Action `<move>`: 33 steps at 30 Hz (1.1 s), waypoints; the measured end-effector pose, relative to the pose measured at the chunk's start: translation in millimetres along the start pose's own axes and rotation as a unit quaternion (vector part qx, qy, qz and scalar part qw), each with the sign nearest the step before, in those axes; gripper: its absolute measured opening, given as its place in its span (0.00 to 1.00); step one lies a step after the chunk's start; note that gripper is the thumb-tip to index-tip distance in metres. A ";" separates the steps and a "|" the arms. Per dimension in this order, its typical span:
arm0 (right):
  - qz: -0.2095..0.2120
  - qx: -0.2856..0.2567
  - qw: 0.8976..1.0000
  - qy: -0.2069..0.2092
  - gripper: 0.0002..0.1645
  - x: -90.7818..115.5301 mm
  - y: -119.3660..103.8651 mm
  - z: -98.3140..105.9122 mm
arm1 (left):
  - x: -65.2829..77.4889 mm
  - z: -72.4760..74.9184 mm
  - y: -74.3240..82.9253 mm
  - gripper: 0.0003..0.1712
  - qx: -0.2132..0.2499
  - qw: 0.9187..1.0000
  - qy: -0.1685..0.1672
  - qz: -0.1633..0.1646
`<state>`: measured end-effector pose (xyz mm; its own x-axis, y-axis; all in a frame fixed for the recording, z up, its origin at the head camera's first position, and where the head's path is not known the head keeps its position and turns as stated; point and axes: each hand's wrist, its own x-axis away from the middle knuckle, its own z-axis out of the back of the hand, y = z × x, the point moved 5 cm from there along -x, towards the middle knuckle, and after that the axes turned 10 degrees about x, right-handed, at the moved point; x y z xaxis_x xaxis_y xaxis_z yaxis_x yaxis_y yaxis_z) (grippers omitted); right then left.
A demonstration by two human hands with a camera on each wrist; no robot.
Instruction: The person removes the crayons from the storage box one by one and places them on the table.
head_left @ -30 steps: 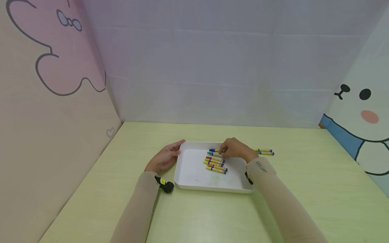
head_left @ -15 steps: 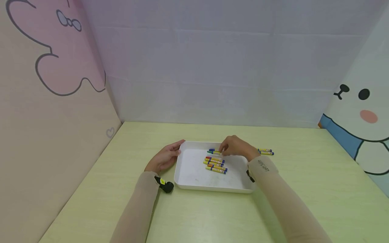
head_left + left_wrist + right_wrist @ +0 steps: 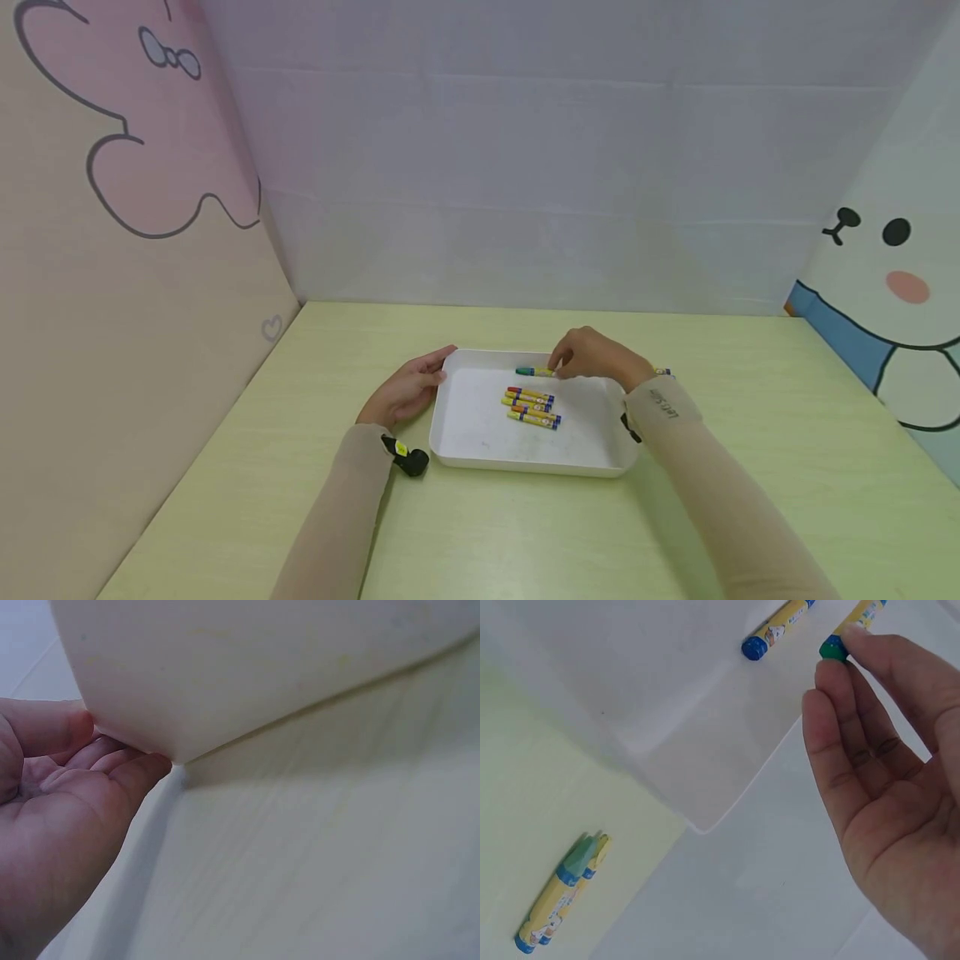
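The right hand (image 3: 596,354) pinches a green crayon (image 3: 533,372) over the far part of a white tray (image 3: 480,440). Thumb and fingertips meet at the green end of this crayon (image 3: 853,628) in the right wrist view. Beside it in the tray lies a blue-ended crayon (image 3: 778,631), out of sight in the head view. Several crayons, including a red-tipped crayon (image 3: 528,392) and a yellow crayon (image 3: 532,420), form a loose stack mid-tray. At the tray's left side, the left hand (image 3: 405,390) holds the edge; its thumb and fingers touch the tray wall (image 3: 225,667) in the left wrist view.
Outside the tray to the right, two crayons lie side by side: a pale green crayon (image 3: 557,898) and a yellow-tipped crayon (image 3: 595,862). The right sleeve (image 3: 667,412) mostly covers them in the head view. A pale wooden table (image 3: 480,542) extends to upright cloth panels (image 3: 487,192).
The right hand has moved away and slightly right, carrying the green crayon from in front of the blue crayon to its far position. The left hand and tray have stayed put.
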<state>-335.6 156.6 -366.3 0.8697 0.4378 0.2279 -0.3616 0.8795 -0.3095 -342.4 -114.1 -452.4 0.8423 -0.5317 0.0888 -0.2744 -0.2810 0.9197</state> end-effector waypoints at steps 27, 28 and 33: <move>-0.004 0.013 1.000 0.024 0.11 28.6 40.0 14.8 | 0.7 -0.4 1.6 0.34 0.001 1.000 -0.008 -0.002; -0.002 0.014 1.000 0.024 0.11 29.8 41.5 15.3 | 0.7 -0.3 1.4 0.34 0.002 1.000 -0.008 -0.002; 0.002 0.016 0.999 0.029 0.11 36.0 48.8 17.6 | 0.5 -0.4 0.3 0.34 0.002 1.000 -0.005 0.003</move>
<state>-327.9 218.6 -357.0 0.8863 0.4298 0.1725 -0.3743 0.8842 -0.2796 -341.9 -114.2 -452.0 0.8359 -0.5415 0.0895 -0.2809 -0.2820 0.9174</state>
